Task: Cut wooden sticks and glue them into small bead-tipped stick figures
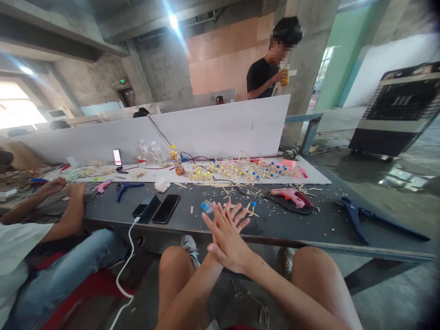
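Note:
Just in front of the table's near edge, my right hand [229,243] lies across the top of my left hand [241,219]. Fingers of both hands are stretched out and spread, and neither holds anything. Much of the left hand is hidden under the right. Close beyond the fingertips are a small piece of thin wooden sticks with a blue ball [253,204] and a small blue-and-clear packet [206,206]. A pink glue gun [292,197] lies to the right, and a blue-handled cutter [355,220] is farther right.
A black phone [167,209] and a dark box [145,207] with a white cable lie left. Stick pieces with coloured balls [254,168] cover the back, beside a drink bottle [177,161]. A co-worker's hands [65,187] are at left; another person [266,75] stands behind the white partition [223,123].

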A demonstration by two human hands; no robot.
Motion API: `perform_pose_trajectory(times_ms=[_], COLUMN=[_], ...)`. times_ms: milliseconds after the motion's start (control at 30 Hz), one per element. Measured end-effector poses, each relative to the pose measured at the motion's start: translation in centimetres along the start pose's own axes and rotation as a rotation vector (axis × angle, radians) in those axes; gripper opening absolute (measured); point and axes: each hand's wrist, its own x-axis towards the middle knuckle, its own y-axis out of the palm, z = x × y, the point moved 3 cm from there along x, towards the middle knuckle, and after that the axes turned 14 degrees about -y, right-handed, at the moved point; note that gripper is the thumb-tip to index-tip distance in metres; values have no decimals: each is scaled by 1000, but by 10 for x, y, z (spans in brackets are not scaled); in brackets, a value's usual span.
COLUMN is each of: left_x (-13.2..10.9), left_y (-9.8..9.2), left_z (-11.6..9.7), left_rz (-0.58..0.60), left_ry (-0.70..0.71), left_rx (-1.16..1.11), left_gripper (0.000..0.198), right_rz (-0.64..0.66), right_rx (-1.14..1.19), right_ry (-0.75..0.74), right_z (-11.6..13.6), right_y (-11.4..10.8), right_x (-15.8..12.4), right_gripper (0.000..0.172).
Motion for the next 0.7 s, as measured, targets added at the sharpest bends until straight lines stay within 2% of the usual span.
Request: perform_pose_trajectory(times_ms=[67, 133, 200, 267, 367, 433, 500, 533, 633, 700], left_x=[-1, -3, -2, 0, 2, 1, 0, 0, 2, 6], left_y=[4, 7, 6, 0, -4, -1, 4, 5, 2, -1], left_z=[10, 14, 8, 0, 2, 12, 19, 20, 13, 8], left_rz=[140, 221, 190, 121, 108, 178, 234, 212, 124, 88], left_ry=[-91, -178, -173, -114, -78, -134, -200, -207, -107, -116], left_rx=[-58, -110, -137, -139, -127, -130, -157, -177, -265, -314], left_gripper=[60, 61, 67, 73, 61, 56, 67, 69, 62, 58], right_rz=[-47, -84, -70, -21, -3, -45, -74, -77, -80, -132], right_rx=[6, -15, -49, -49, -8, 0, -11, -12, 77, 134], right_ry=[44, 118, 127, 55, -6, 49, 123, 138, 119, 137], right_z=[-4, -13, -17, -12, -2, -4, -13, -17, -25, -29], right_y=[-4, -10, -10, -6, -1, -5, -9, -10, -5, -5], right_x=[0, -2, -3, -3, 0, 0, -2, -3, -2, -1], right_gripper=[73, 69, 69, 74, 76, 72, 68, 67, 64, 60])
